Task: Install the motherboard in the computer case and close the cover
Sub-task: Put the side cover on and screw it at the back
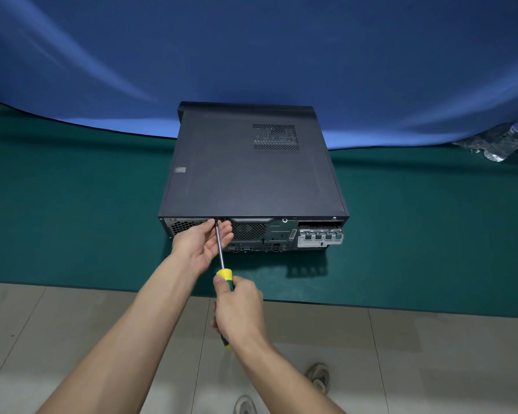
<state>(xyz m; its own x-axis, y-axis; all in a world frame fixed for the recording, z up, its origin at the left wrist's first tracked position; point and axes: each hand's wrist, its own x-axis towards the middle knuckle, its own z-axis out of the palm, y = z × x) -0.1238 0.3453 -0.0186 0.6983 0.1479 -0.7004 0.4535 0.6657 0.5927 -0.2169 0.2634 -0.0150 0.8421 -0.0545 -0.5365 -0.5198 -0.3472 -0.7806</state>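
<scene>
A black computer case lies flat on the green mat with its cover on top; the motherboard is hidden inside. The rear panel faces me. My right hand grips the yellow-green handle of a screwdriver, whose tip meets the top rear edge at the left. My left hand sits against the rear panel and steadies the shaft near the tip with its fingertips.
The green mat covers the table, whose near edge runs just below my right hand. A blue cloth hangs behind. Clear plastic bottles lie at the far right. Tiled floor and shoes show below.
</scene>
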